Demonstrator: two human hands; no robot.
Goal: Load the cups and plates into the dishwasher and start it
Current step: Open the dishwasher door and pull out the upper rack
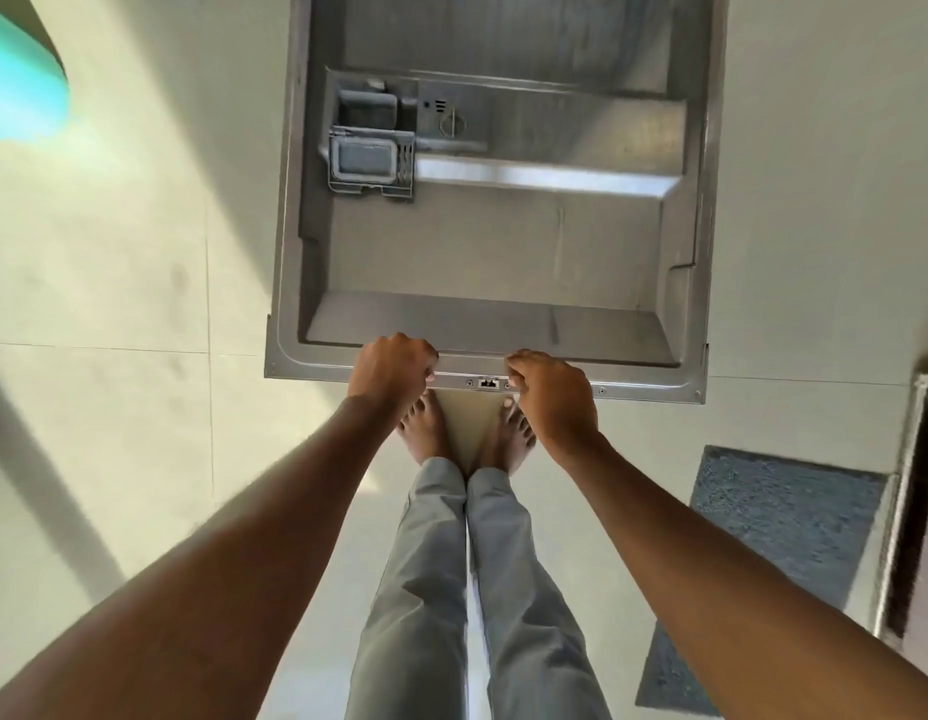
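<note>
Head view, looking straight down. The dishwasher door is open and lies about flat, filling the top centre. Left hand is on the door's near edge, left of the latch, its grip closed, fingers curled over the rim. Right hand is on the same edge just right of the latch, its grip also curled round the rim. The detergent tray sits on the door's inner face, far left, with its lid flipped open. Bare feet stand below the near edge, on the tiled floor. A blue mat lies right of the door. A blurred teal shape far left of the door is possibly furniture.
</note>
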